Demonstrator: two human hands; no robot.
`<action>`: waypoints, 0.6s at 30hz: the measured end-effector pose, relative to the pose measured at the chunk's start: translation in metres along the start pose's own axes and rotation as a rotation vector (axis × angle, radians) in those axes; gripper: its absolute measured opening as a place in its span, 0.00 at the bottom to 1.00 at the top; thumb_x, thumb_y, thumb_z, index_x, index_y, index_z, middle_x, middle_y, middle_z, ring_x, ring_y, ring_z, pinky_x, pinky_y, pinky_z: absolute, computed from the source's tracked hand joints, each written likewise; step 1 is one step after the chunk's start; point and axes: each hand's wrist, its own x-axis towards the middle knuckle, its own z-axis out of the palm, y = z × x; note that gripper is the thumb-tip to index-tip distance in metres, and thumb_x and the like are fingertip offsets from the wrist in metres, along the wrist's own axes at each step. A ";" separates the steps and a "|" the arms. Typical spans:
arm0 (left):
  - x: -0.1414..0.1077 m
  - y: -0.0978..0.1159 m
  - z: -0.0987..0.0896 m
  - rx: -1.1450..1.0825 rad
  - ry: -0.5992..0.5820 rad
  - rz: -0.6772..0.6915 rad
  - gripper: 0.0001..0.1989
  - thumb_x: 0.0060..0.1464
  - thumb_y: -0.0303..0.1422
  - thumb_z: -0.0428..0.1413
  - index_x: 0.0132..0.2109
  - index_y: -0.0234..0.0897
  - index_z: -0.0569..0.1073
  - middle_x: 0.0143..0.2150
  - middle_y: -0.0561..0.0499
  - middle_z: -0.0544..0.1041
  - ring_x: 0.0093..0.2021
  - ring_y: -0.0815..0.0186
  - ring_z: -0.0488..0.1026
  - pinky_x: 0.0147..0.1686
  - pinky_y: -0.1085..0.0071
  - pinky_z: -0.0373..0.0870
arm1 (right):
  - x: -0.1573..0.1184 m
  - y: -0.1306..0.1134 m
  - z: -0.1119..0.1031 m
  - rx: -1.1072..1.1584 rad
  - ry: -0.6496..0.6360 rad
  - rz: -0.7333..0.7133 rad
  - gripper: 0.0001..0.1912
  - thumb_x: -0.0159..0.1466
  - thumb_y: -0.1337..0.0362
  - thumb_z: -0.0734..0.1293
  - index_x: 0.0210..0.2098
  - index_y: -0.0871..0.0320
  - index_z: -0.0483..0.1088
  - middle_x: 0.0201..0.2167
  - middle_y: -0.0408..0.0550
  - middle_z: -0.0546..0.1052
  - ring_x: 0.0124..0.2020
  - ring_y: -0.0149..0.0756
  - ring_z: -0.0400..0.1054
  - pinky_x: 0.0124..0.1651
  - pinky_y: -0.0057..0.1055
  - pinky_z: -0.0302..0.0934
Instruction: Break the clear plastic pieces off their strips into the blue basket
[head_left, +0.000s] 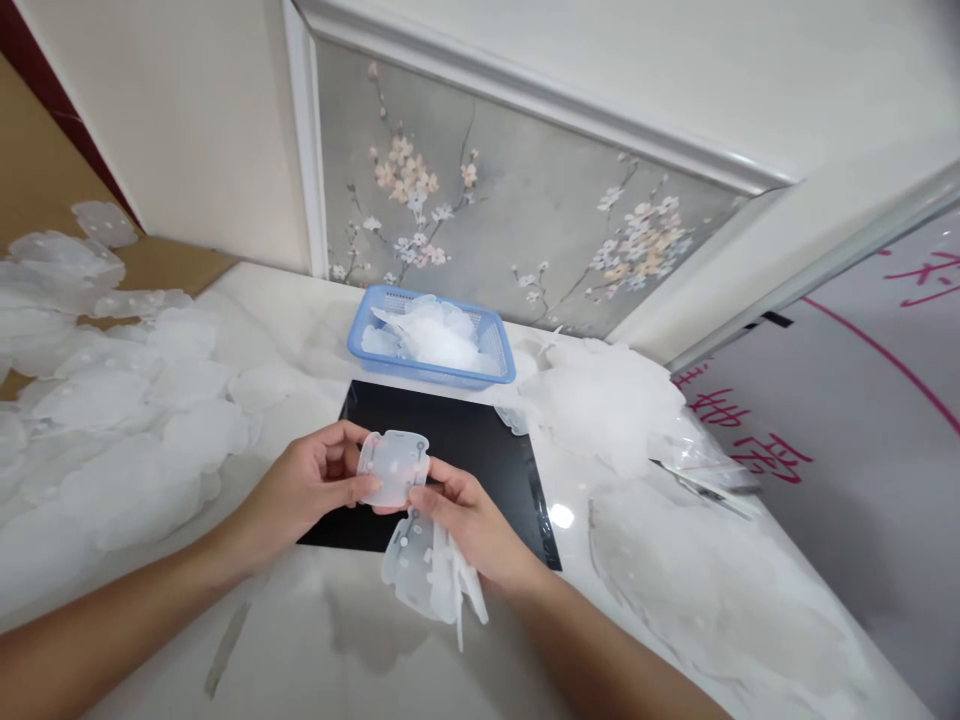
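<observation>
A translucent white plastic piece [394, 468] with small round dots is held up over a black mat [442, 430]. My left hand [319, 480] pinches its left edge between thumb and fingers. At its right edge, my right hand [469, 515] grips it with thumb and fingertips. Several more translucent pieces [420, 570] hang fanned out below my right hand, tucked in its lower fingers. Part of the right hand's grip on them is hidden.
Behind the mat stands a blue basket [431, 375] with white pieces inside. Large heaps of similar pieces lie at the left [112, 430] and at the right [607, 400]. A metal tool, perhaps tweezers [705, 488], and clear plastic wrap lie farther right. A panelled wall rises behind.
</observation>
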 end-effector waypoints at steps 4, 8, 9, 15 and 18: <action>-0.001 0.001 0.000 0.008 -0.038 -0.013 0.19 0.48 0.38 0.67 0.46 0.40 0.75 0.30 0.56 0.75 0.32 0.65 0.75 0.36 0.68 0.71 | 0.000 -0.004 -0.006 -0.022 0.047 -0.026 0.22 0.58 0.50 0.75 0.45 0.58 0.76 0.28 0.46 0.79 0.23 0.29 0.66 0.27 0.26 0.58; 0.001 0.001 -0.001 0.005 -0.048 -0.035 0.20 0.48 0.35 0.65 0.49 0.40 0.75 0.34 0.54 0.77 0.36 0.64 0.76 0.41 0.65 0.73 | 0.000 -0.014 -0.013 -0.001 0.098 -0.013 0.22 0.58 0.52 0.75 0.46 0.58 0.76 0.30 0.48 0.81 0.21 0.28 0.65 0.24 0.25 0.57; 0.002 0.000 -0.002 0.007 -0.047 -0.042 0.20 0.49 0.35 0.65 0.50 0.41 0.75 0.34 0.54 0.77 0.36 0.64 0.76 0.41 0.65 0.74 | 0.000 -0.016 -0.015 0.011 0.108 -0.007 0.22 0.58 0.52 0.75 0.46 0.58 0.75 0.30 0.48 0.81 0.20 0.28 0.64 0.24 0.25 0.57; 0.004 -0.001 -0.004 0.032 -0.026 -0.020 0.13 0.52 0.39 0.63 0.44 0.40 0.76 0.32 0.54 0.78 0.34 0.65 0.76 0.40 0.66 0.74 | -0.001 -0.023 -0.019 0.025 0.147 0.016 0.22 0.55 0.52 0.77 0.42 0.58 0.76 0.32 0.48 0.82 0.20 0.28 0.66 0.24 0.25 0.59; 0.006 0.002 -0.008 0.056 0.010 0.028 0.10 0.53 0.40 0.61 0.39 0.40 0.76 0.31 0.53 0.79 0.33 0.65 0.76 0.39 0.67 0.74 | 0.009 -0.037 -0.023 -0.061 0.182 -0.009 0.20 0.53 0.51 0.77 0.37 0.59 0.76 0.29 0.48 0.81 0.23 0.31 0.69 0.26 0.26 0.61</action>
